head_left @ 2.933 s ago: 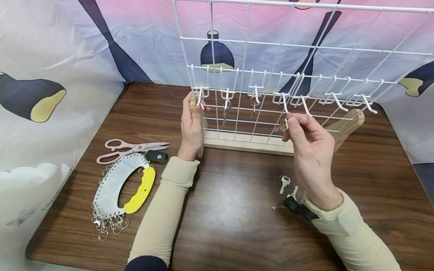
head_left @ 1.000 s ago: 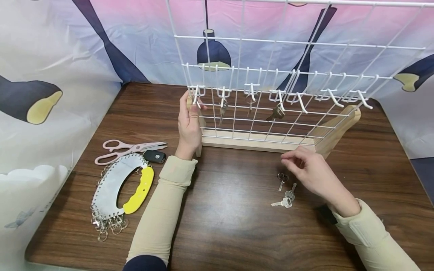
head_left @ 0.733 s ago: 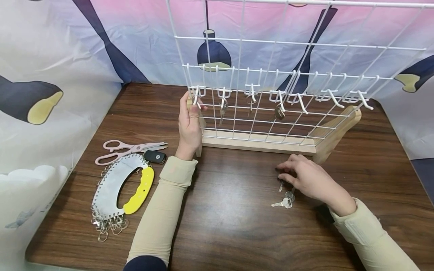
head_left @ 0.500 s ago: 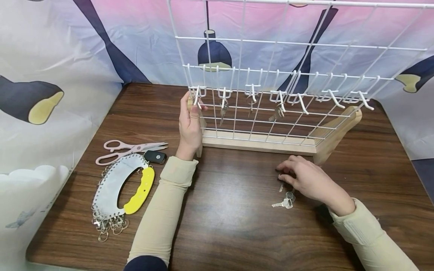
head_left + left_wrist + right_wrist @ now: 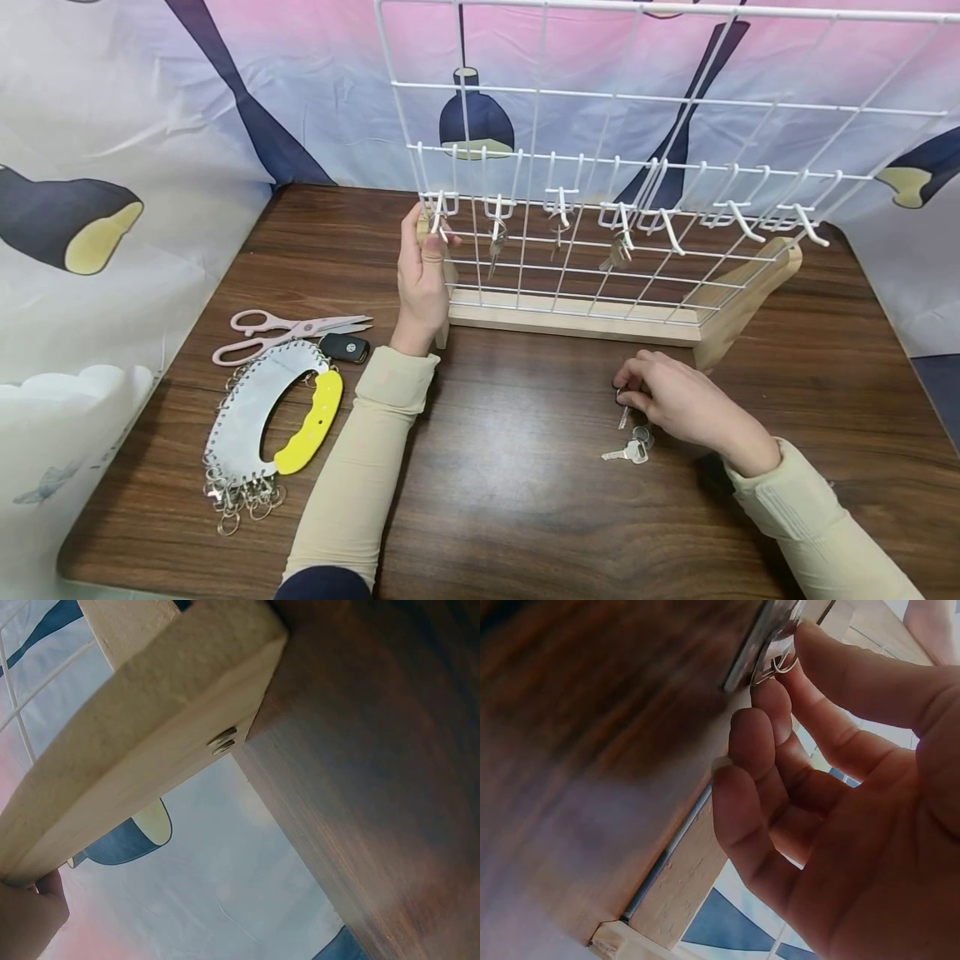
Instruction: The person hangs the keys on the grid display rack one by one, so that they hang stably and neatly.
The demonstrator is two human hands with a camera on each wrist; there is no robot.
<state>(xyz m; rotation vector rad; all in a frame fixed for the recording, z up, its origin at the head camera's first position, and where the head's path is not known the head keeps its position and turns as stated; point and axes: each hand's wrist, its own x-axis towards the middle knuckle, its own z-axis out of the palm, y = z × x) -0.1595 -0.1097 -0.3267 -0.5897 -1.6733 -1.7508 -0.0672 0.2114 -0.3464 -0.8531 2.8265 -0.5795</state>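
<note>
My left hand (image 5: pixel 422 279) grips the wooden side post (image 5: pixel 150 727) at the left end of a white wire grid rack (image 5: pixel 566 268). My right hand (image 5: pixel 678 402), low over the table, pinches a small silver key (image 5: pixel 623 417) by its ring (image 5: pixel 785 666) between thumb and fingers. Just below that hand, more silver keys (image 5: pixel 634 451) lie on the wood, partly overlapping. White hooks line the rack; from several hooks on its left half hang keys (image 5: pixel 497 243), while the hooks farther right, such as one white hook (image 5: pixel 741 220), bear none.
On the left of the dark wooden table (image 5: pixel 517 517) lie pink scissors (image 5: pixel 300 327), a black car key fob (image 5: pixel 345 347) and a silver key-ring holder with a yellow handle (image 5: pixel 311 423). The rack's right wooden foot (image 5: pixel 750 292) stands behind my right hand.
My right hand has left the keys hanging on the fourth hook, come down to the table and taken hold of a key there. My left hand stays on the rack's post.
</note>
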